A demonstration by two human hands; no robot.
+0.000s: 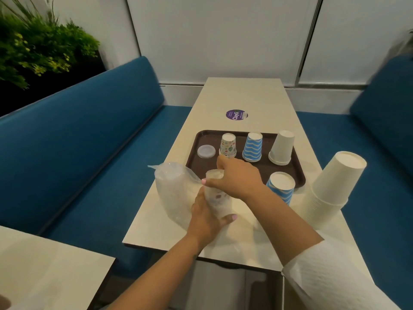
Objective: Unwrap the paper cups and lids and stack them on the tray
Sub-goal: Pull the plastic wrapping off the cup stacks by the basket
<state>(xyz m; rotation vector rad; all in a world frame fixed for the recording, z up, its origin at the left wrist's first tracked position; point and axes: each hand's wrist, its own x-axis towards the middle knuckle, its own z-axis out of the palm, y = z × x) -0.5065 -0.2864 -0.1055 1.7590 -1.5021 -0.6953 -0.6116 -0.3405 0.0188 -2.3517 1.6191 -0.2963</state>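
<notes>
Your left hand (205, 217) grips the lower part of a plastic-wrapped stack of printed cups (218, 195), its fingers curled round it near the desk (241, 97) front edge. Just left of it, the loose clear wrapper (173, 189) billows on the desk. Your right hand (234, 177) pinches the top of that same wrapped stack. Behind, the brown tray (268, 168) carries, left to right, a clear lid (206, 151), an upturned printed cup stack (228, 145), a blue-striped stack (253, 147) and a plain white stack (281, 147); another blue-striped stack (282, 186) stands at the tray's near right corner. Further back, a purple round sticker (236, 114) reads "ClayG"; the rest is too small to read. Far right, a tall white cup stack (330, 189) leans on the desk.
</notes>
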